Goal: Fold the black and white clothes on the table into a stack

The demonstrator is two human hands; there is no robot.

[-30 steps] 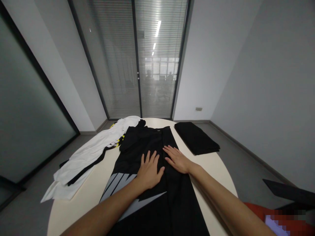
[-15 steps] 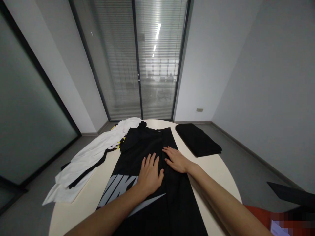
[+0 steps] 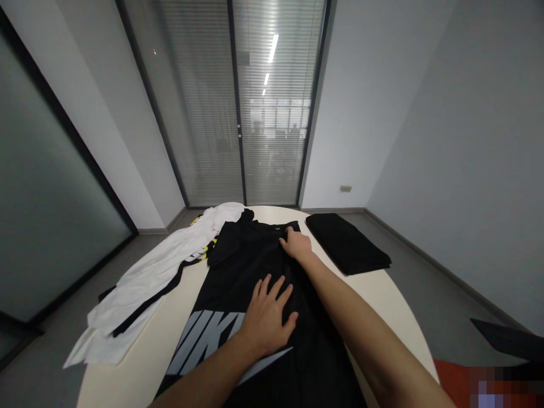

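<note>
Though dim, shirt seemingly beneath hands.

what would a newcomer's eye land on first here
First, the grey-printed black shirt laid down the middle of the pale table, with the left hand spread on it and the right hand near its collar. Then the white garment along the table's left side, and the folded black cloth toward the far right.
</note>
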